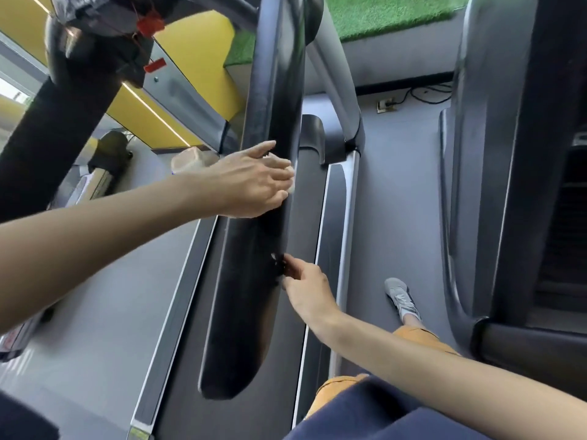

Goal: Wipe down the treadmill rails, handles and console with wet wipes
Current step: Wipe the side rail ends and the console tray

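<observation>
Black and glossy, the treadmill handrail [251, 296] runs up the middle of the view. The left hand [254, 182] clutches a white wet wipe [289, 173] and presses it against the rail's right side, about halfway up. Lower down, the right hand [308, 290] reaches the same edge with its fingertips touching it; whether they grip I cannot tell. Beneath lies the dark belt [305, 211], and 1 grey shoe [401, 296] stands on the floor beside it.
</observation>
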`<state>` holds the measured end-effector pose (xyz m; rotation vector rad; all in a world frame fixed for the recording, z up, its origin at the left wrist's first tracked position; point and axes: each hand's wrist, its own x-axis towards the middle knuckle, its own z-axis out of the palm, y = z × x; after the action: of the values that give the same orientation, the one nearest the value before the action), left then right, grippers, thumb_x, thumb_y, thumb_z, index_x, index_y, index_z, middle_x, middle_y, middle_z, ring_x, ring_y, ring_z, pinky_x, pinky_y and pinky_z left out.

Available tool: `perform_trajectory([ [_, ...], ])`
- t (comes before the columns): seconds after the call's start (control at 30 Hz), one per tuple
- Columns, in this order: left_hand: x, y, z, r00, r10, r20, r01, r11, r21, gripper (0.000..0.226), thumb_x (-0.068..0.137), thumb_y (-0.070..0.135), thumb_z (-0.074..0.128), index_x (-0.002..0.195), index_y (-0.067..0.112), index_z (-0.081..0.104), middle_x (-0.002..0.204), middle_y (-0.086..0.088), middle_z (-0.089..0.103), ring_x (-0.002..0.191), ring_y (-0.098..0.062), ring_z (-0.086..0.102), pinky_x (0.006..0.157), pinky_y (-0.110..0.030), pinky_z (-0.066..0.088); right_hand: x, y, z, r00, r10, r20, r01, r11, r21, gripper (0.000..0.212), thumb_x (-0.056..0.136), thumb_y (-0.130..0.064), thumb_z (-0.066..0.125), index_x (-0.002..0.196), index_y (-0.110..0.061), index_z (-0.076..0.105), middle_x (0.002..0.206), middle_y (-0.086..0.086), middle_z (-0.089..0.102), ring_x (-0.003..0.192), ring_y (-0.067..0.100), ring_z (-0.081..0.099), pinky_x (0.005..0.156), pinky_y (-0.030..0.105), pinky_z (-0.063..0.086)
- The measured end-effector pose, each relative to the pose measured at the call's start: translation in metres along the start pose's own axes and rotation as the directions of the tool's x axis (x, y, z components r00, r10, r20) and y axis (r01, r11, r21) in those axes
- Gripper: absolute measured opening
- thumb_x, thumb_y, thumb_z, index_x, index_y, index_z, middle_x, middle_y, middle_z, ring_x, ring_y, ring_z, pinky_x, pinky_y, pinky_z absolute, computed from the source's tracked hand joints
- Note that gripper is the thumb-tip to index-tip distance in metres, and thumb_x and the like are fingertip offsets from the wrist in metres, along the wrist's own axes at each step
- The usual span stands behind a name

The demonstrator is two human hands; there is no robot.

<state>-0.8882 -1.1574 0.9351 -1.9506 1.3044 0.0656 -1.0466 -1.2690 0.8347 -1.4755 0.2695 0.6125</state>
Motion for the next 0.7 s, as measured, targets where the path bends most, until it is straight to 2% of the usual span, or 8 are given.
perform_trajectory([
  [0.17, -0.051, 0.076, -0.010, 0.971, 0.238, -0.017, -0.236, 0.945, -0.225, 0.044, 0.093, 0.027, 0.030, 0.099, 0.020, 0.073, 0.108, 0.008, 0.070, 0.118, -0.011, 0.057, 0.116, -0.036, 0.003, -0.010, 0.016, 0.011, 0.999, -0.032, 0.030, 0.031, 0.998, 0.053, 0.072, 0.085, 0.006, 0.041, 0.136, -0.044, 0.044, 0.114, -0.002, 0.067, 0.084, 0.014, 0.064, 0.067, 0.025, 0.053],
  [0.2, -0.045, 0.070, -0.008, 0.972, 0.231, -0.034, -0.233, 0.959, -0.161, 0.043, 0.092, 0.027, 0.031, 0.095, 0.021, 0.073, 0.105, 0.008, 0.070, 0.116, -0.012, 0.058, 0.116, -0.036, 0.001, -0.011, 0.019, 0.013, 0.999, -0.032, 0.038, 0.029, 0.998, 0.063, 0.073, 0.085, 0.007, 0.042, 0.137, -0.045, 0.043, 0.120, -0.004, 0.065, 0.086, 0.008, 0.060, 0.068, 0.022, 0.051],
  [0.3, -0.025, 0.038, -0.001, 0.998, 0.063, -0.022, -0.064, 0.997, -0.042, 0.045, 0.094, 0.025, 0.028, 0.096, 0.019, 0.072, 0.101, 0.003, 0.071, 0.111, -0.016, 0.061, 0.116, -0.036, -0.004, -0.017, 0.025, 0.014, 0.995, -0.014, 0.102, 0.006, 0.997, 0.082, 0.072, 0.091, 0.004, 0.049, 0.149, -0.033, 0.028, 0.145, -0.015, 0.043, 0.131, 0.005, 0.040, 0.102, 0.016, 0.034],
  [0.37, -0.021, 0.029, -0.003, 0.998, -0.056, -0.026, 0.054, 0.996, -0.075, 0.050, 0.094, 0.025, 0.024, 0.100, 0.013, 0.071, 0.102, -0.002, 0.070, 0.108, -0.018, 0.062, 0.114, -0.036, 0.000, -0.020, 0.027, 0.013, 0.990, -0.020, 0.139, 0.009, 0.997, 0.075, 0.070, 0.094, 0.003, 0.048, 0.151, -0.030, 0.024, 0.148, -0.015, 0.038, 0.137, 0.007, 0.032, 0.106, 0.017, 0.027],
  [0.43, -0.031, 0.048, -0.006, 0.996, -0.051, -0.073, 0.043, 0.993, -0.110, 0.052, 0.095, 0.026, 0.020, 0.099, 0.014, 0.070, 0.104, -0.001, 0.068, 0.111, -0.019, 0.060, 0.115, -0.035, -0.001, -0.020, 0.028, 0.012, 0.992, -0.036, 0.122, 0.028, 0.997, 0.068, 0.068, 0.092, 0.007, 0.044, 0.149, -0.028, 0.031, 0.143, -0.013, 0.046, 0.130, 0.006, 0.043, 0.099, 0.010, 0.032],
  [0.5, -0.055, 0.083, -0.012, 0.997, 0.058, -0.054, -0.068, 0.977, -0.200, 0.051, 0.095, 0.026, 0.018, 0.099, 0.018, 0.069, 0.106, 0.004, 0.067, 0.116, -0.016, 0.056, 0.117, -0.035, -0.004, -0.020, 0.027, 0.011, 0.995, -0.053, 0.089, 0.048, 0.997, 0.058, 0.066, 0.086, 0.009, 0.039, 0.139, -0.030, 0.047, 0.126, -0.010, 0.062, 0.096, 0.000, 0.058, 0.074, 0.004, 0.040],
  [0.57, -0.075, 0.107, -0.024, 0.987, 0.162, -0.006, -0.156, 0.944, -0.291, 0.047, 0.094, 0.027, 0.025, 0.104, 0.018, 0.070, 0.111, 0.006, 0.067, 0.120, -0.014, 0.054, 0.118, -0.036, -0.001, -0.018, 0.030, 0.010, 0.995, -0.068, 0.076, 0.064, 0.996, 0.059, 0.065, 0.084, 0.008, 0.036, 0.129, -0.033, 0.057, 0.110, -0.007, 0.069, 0.074, -0.001, 0.055, 0.058, 0.007, 0.038],
  [0.7, -0.057, 0.075, -0.020, 0.998, 0.069, 0.007, -0.066, 0.973, -0.220, 0.044, 0.092, 0.024, 0.029, 0.102, 0.014, 0.070, 0.110, 0.000, 0.068, 0.118, -0.018, 0.057, 0.118, -0.040, 0.007, -0.022, 0.034, 0.012, 0.997, -0.024, 0.080, 0.018, 0.997, 0.072, 0.065, 0.081, 0.008, 0.033, 0.127, -0.028, 0.061, 0.110, -0.010, 0.070, 0.098, 0.009, 0.063, 0.066, 0.012, 0.040],
])
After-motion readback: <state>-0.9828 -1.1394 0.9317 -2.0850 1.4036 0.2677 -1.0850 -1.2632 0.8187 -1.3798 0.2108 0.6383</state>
